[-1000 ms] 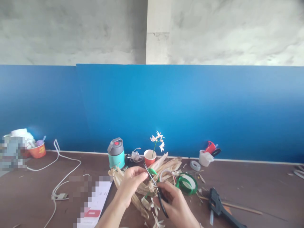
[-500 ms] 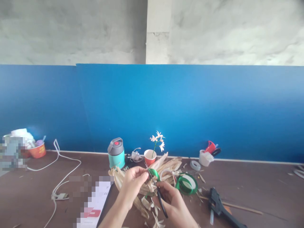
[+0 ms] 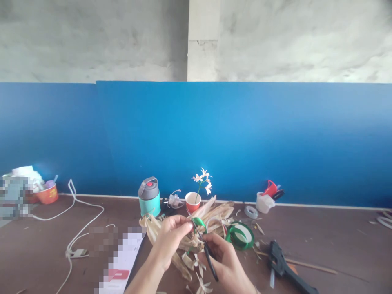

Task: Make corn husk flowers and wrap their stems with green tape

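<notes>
Left fingers (image 3: 183,221) pinch tight on green ribbon (image 3: 199,221); right fingers (image 3: 216,241) curl round black scissors (image 3: 211,263). A slip could make the blades (image 3: 197,230) nip the left fingers.

The right hand (image 3: 226,258) holds black-handled scissors (image 3: 210,262) beside green ribbon (image 3: 200,222) pinched in the left hand (image 3: 170,237).

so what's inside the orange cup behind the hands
A green stem with pale flowers stands in the orange cup, whose white inner wall shows. The cup's front hides its bottom, so the stem's foot can't be seen.
</notes>
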`<state>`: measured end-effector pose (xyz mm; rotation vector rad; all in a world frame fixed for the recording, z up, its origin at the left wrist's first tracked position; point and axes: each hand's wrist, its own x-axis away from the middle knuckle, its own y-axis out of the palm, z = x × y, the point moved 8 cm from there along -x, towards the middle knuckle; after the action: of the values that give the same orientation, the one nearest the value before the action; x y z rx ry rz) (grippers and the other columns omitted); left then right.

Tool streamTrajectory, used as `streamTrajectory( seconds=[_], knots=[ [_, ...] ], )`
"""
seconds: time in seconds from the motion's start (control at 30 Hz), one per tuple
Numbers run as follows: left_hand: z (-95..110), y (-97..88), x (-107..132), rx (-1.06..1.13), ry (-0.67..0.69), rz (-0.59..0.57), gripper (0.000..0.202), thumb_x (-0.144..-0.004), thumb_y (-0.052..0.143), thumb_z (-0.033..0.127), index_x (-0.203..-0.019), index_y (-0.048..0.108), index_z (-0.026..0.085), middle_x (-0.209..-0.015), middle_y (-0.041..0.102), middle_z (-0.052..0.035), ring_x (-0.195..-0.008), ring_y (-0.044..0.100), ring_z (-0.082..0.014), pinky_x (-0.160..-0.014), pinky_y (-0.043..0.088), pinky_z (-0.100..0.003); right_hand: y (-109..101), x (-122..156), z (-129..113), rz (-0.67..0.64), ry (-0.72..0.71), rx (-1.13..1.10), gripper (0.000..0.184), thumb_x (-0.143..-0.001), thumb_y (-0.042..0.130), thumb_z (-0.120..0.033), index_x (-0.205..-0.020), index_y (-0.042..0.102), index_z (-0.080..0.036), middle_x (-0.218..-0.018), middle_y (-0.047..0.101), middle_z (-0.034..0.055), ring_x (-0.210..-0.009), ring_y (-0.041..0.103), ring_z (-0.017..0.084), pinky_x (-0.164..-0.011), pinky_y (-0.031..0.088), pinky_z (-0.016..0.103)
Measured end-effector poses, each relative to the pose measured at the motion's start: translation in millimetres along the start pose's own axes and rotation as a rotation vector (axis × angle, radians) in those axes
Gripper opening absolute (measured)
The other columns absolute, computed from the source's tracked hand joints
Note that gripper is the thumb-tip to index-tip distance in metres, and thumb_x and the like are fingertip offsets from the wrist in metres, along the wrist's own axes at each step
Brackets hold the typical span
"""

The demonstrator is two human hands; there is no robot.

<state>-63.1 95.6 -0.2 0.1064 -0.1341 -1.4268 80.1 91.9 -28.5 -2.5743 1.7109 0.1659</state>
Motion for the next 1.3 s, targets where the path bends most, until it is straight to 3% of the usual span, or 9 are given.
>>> streamTrajectory(
  seconds=[0.37,0.67,0.93,1.3],
  knots=[
    [0,3.7,2,0.0,-0.018,-0.059,0.007,-0.065,0.066,0.021,-0.065,0.065,0.015,-0.063,0.065,-0.0005,-0.063,0.056,-0.0139,-0.063,0.04,-0.024,5,1,-7,-0.044,0.012,-0.003,0.027,-0.066,0.073,-0.017,-0.089,0.058,-0.015,-0.074,0.059,-0.0001,-0.071,0.052,0.014,-0.064,0.041,0.023],
    [-1,4.7,0,0.043,-0.019,-0.087,0.008,-0.065,0.067,0.023,-0.065,0.066,0.015,-0.063,0.064,0.0001,-0.065,0.055,-0.0136,-0.065,0.039,-0.023,4,0,-5,-0.007,0.033,-0.066,0.03,-0.062,0.077,-0.019,-0.085,0.058,-0.016,-0.071,0.059,-0.0012,-0.068,0.053,0.014,-0.063,0.041,0.023],
    [-2,6.3,3,0.028,-0.051,-0.09,0.008,-0.063,0.067,0.023,-0.064,0.065,0.015,-0.063,0.064,0.0006,-0.064,0.056,-0.0138,-0.063,0.04,-0.023,8,1,-14,-0.062,0.016,-0.058,0.024,-0.064,0.076,-0.02,-0.082,0.059,-0.016,-0.071,0.059,-0.0012,-0.069,0.052,0.014,-0.063,0.04,0.023],
    [-1,8.0,2,0.048,-0.041,-0.134,0.009,-0.065,0.067,0.023,-0.065,0.064,0.014,-0.063,0.062,-0.0001,-0.063,0.055,-0.0136,-0.064,0.04,-0.026,8,1,-8,-0.068,0.029,-0.09,0.028,-0.064,0.078,-0.021,-0.084,0.058,-0.016,-0.071,0.058,-0.002,-0.069,0.052,0.013,-0.062,0.041,0.022]
  ],
)
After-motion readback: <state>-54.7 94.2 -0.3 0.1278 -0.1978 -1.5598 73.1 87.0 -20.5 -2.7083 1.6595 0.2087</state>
